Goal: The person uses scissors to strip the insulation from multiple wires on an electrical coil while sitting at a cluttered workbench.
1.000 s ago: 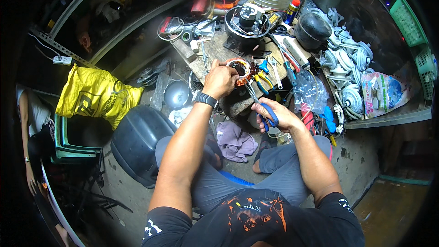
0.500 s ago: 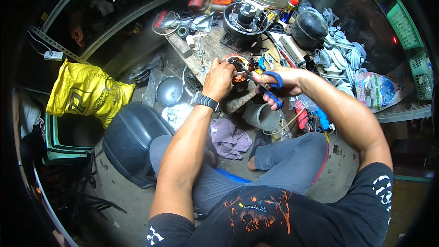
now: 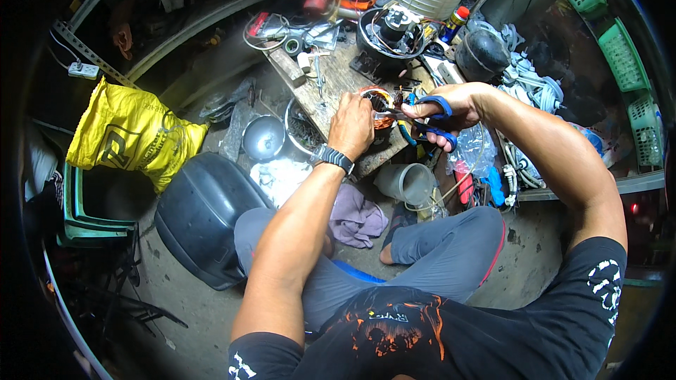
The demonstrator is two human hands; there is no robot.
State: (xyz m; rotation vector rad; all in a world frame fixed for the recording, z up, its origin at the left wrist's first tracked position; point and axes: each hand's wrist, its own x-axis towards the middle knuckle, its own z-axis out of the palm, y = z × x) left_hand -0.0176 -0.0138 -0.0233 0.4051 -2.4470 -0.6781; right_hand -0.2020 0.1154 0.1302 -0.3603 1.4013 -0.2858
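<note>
Gripping the left side of a copper-wound ring (image 3: 384, 124), my left hand (image 3: 352, 125) has its fingers curled over the rim. My right hand (image 3: 459, 107) holds blue-handled scissors (image 3: 446, 105), handles spread, blades pointing at the ring; I cannot tell whether they touch it. The ring is above the wooden table (image 3: 329, 97), near its right edge, with a round black motor housing (image 3: 396, 28) beyond it.
</note>
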